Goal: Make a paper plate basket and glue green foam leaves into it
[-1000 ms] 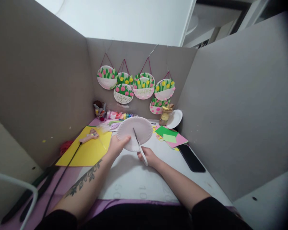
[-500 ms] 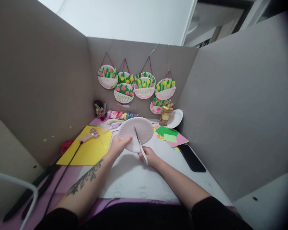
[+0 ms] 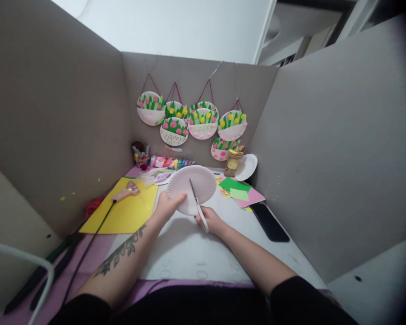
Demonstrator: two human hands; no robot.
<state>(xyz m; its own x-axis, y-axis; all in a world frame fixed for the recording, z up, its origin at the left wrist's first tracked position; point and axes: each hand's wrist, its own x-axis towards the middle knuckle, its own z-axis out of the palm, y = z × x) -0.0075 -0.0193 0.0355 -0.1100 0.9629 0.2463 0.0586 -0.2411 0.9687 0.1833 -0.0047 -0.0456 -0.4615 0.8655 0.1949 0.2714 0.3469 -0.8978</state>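
Observation:
A white paper plate [image 3: 203,185] with a crimped rim is held up above the table, tilted toward me. My left hand [image 3: 167,206] grips its lower left edge, thumb on the face and the other fingers hidden behind. In my right hand [image 3: 212,220] are scissors [image 3: 200,211] with white handles, at the plate's lower edge. One dark blade lies across the plate's face, its tip near the middle; the other blade is out of sight, apparently behind the plate. I cannot tell how far any cut runs.
On the left, a pink glue gun [image 3: 126,192] with a black cord lies on yellow paper [image 3: 122,216]. To the right are green paper [image 3: 235,184], a black phone [image 3: 269,222], a jar [image 3: 233,162] and another white plate [image 3: 246,167]. Several flower-decorated plates [image 3: 203,124] hang on the grey back panel [image 3: 257,85].
Almost nothing differs. Both hands, the plate and the scissors keep the same pose; the whole view has shifted very slightly.

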